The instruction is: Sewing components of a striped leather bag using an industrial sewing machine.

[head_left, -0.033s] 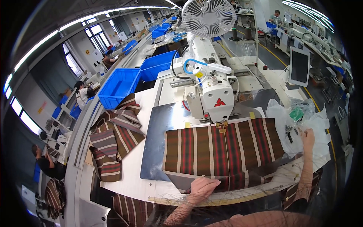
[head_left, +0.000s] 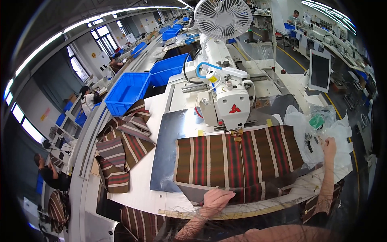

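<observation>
A brown, red and cream striped fabric piece (head_left: 225, 157) lies flat under the head of a white sewing machine (head_left: 231, 107), its near edge folded over to a greyish reverse side. At that fold my left hand (head_left: 216, 200) has its fingers closed on the cloth by the table's front edge. Off to the right, my right hand (head_left: 329, 147) rests over a crumpled clear plastic bag (head_left: 338, 135), fingers drawn together. Whatever is in them is too small to make out. Small dark pieces (head_left: 309, 146) lie on the plastic beside it, and a green bundle (head_left: 317, 121) shows farther back.
More striped fabric (head_left: 121, 149) is heaped on the left of the table. Behind it stand blue bins (head_left: 127, 94). A white fan (head_left: 222, 18) rises above the machine, and a screen (head_left: 319, 71) stands at right. A yellow tape measure (head_left: 193, 214) runs along the front edge.
</observation>
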